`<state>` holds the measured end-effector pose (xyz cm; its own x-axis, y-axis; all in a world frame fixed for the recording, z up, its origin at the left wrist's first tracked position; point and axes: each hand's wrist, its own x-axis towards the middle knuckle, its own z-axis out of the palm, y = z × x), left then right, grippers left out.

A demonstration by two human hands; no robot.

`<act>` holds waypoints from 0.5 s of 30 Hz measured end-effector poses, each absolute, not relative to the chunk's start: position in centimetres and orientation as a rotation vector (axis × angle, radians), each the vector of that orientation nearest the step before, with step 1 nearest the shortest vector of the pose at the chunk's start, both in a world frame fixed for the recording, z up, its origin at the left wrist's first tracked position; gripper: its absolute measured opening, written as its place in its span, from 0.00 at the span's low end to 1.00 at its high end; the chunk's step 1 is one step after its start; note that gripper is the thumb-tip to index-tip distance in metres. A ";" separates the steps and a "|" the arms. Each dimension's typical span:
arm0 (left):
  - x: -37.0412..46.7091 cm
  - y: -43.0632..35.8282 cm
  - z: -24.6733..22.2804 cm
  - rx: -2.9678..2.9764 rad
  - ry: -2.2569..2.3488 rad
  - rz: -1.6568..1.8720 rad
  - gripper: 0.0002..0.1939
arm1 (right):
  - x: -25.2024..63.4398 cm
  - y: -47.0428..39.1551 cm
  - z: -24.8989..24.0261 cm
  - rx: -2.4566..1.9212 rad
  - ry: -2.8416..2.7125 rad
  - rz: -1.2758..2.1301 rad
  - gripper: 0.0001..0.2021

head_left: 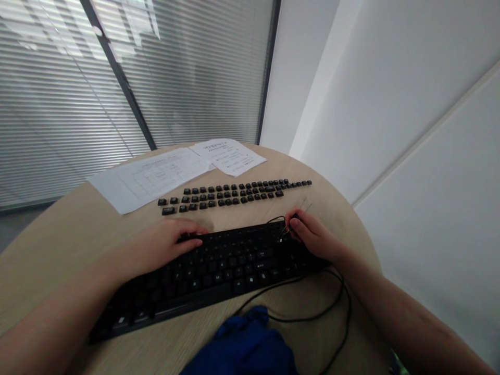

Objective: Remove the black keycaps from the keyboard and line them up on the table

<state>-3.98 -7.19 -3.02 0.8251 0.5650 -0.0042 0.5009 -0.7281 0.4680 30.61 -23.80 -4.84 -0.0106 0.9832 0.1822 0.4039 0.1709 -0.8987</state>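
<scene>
1. Two bare hands on a black keyboard (219, 271) lying slantwise across a round, light wood counter (70, 234).
2. Left hand (172, 242) flat, palm down, fingers loosely spread, pressing on the far left edge of the keyboard; nothing clamped in it.
3. Right hand (312, 237) at the far right end of the keyboard, thumb and fingers pinched together on a thin wire tool (291, 224), apparently a keycap puller; two fine wire ends sticking out past the fingers toward the wall.
4. Tool tip touching the keyboard near its top right corner; exact key under it too small to tell.
5. Loose black keycaps (234, 194) laid out in three tidy rows on the counter just beyond the keyboard, well apart from both hands.
6. Printed paper sheets (175, 172) farther back, two overlapping at a corner, beyond the keycap rows.
7. Black cable (312, 315) looping from the right end of the keyboard across the near edge of the counter.
8. Blue cloth (244, 346) bunched at the near edge, just beside the cable and in front of the keyboard.
9. Window blinds (78, 94) behind the counter on the left, plain white wall (390, 104) on the right.
</scene>
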 end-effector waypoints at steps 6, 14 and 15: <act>-4.0 -7.3 -3.0 2.551 0.796 0.176 0.15 | 30.9 -24.0 -5.1 -1.402 -1.667 0.761 0.18; -3.9 -7.2 -2.9 2.522 0.756 0.178 0.14 | 30.1 -24.3 -3.1 -1.443 -1.944 0.590 0.10; -3.9 -7.2 -3.0 2.519 0.757 0.180 0.14 | 30.1 -24.3 -3.1 -1.442 -1.970 0.574 0.10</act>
<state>-3.87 -7.21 -2.98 0.8368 0.5472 -0.0164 0.4811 -0.7207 0.4991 30.08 -24.34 -3.06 -0.2089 0.9512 0.2271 0.6804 0.3082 -0.6649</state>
